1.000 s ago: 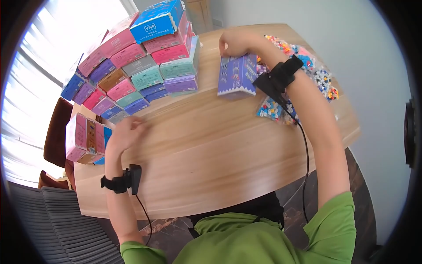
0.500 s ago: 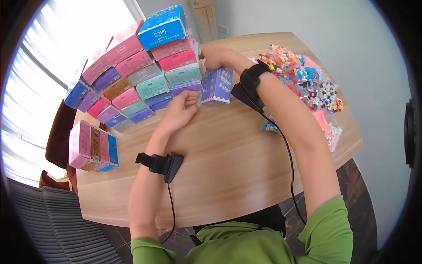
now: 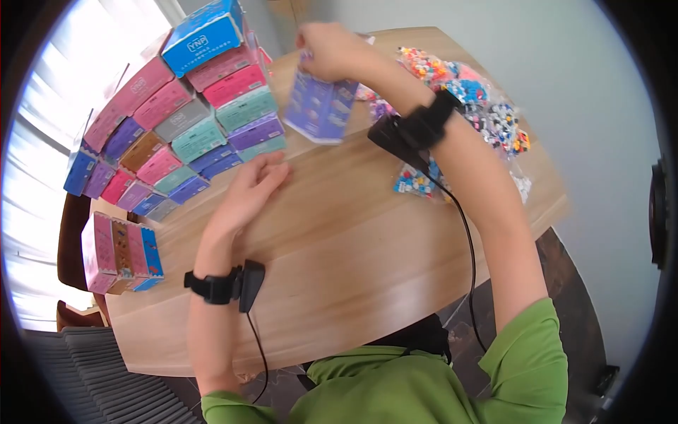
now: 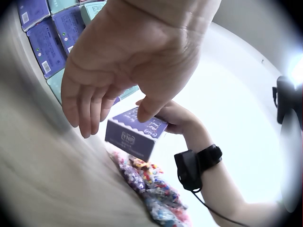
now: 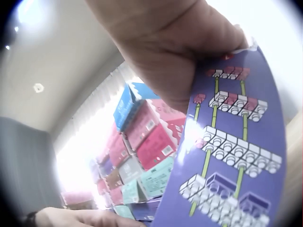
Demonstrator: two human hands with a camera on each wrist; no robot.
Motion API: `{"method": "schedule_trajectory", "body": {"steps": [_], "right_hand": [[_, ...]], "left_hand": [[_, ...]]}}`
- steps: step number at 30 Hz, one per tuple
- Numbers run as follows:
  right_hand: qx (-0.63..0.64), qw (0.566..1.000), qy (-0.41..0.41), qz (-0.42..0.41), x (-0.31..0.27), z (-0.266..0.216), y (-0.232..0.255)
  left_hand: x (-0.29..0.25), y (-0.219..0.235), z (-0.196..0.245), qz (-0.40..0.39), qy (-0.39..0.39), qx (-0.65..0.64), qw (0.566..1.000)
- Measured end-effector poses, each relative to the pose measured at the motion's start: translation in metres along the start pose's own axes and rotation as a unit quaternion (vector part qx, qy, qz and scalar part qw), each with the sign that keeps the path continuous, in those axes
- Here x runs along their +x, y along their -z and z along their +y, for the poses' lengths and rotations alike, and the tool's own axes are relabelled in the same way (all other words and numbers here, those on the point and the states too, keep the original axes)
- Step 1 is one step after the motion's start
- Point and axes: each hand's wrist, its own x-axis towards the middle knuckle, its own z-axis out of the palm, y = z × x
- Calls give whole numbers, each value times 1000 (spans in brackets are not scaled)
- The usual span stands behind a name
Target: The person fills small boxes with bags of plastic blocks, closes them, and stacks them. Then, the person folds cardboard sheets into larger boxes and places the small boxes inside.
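Note:
My right hand (image 3: 328,53) grips a purple box (image 3: 321,109) by its far end, just right of the stack of boxes. Brick drawings cover one side of this box (image 5: 232,142) in the right wrist view, and its scalloped edge and YNP mark (image 4: 129,137) show in the left wrist view. My left hand (image 3: 251,191) is held low near the stack's front right corner, fingers loosely bent and thumb apart, with nothing in it. A mint box (image 3: 261,148) at the bottom of the stack lies closest to its fingertips.
Coloured boxes (image 3: 187,127) stand stacked in several rows at the back left, a blue box (image 3: 203,37) on top. A small group of boxes (image 3: 121,254) sits at the left edge. Bags of small bricks (image 3: 505,131) are piled at the right of the wooden table (image 3: 339,254).
My right hand has brought the purple box leftward from the bags to the stack, and it now appears tilted. My left hand has moved from the left-edge boxes toward the stack's front right corner.

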Motion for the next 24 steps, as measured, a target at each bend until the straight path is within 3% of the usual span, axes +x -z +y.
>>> {"method": "schedule_trajectory", "body": {"steps": [1,3,4,5,8,10,11,17,20,24], "right_hand": [[46,996,11,74,-9,-3,7],[117,971,12,209,-37,-25,17],[160,960,57,223,-50,-32,13],[201,945,103,237,-62,-40,8],[259,938,131,192,-93,-64,10],[362,925,62,94,-105,-69,14],[411,910,26,44,-108,-70,16],[482,876,11,36,-110,-62,-4],[491,868,25,-69,-107,-54,-18],[499,853,-17,-154,-107,-53,-15]], "left_hand": [[-11,-5,3,6,19,-43,999],[-23,-11,-1,-40,-26,-221,974],[-28,-14,-2,-62,-46,-306,949],[-29,-18,-1,-16,-71,-296,952],[-36,-27,0,102,-128,-262,951],[-45,-25,-5,150,-148,-246,946],[-50,-23,-5,150,-150,-259,942],[-56,-1,-18,199,-131,-308,921],[-53,3,-28,190,-129,-335,914],[-50,4,-43,163,-124,-384,900]]}}
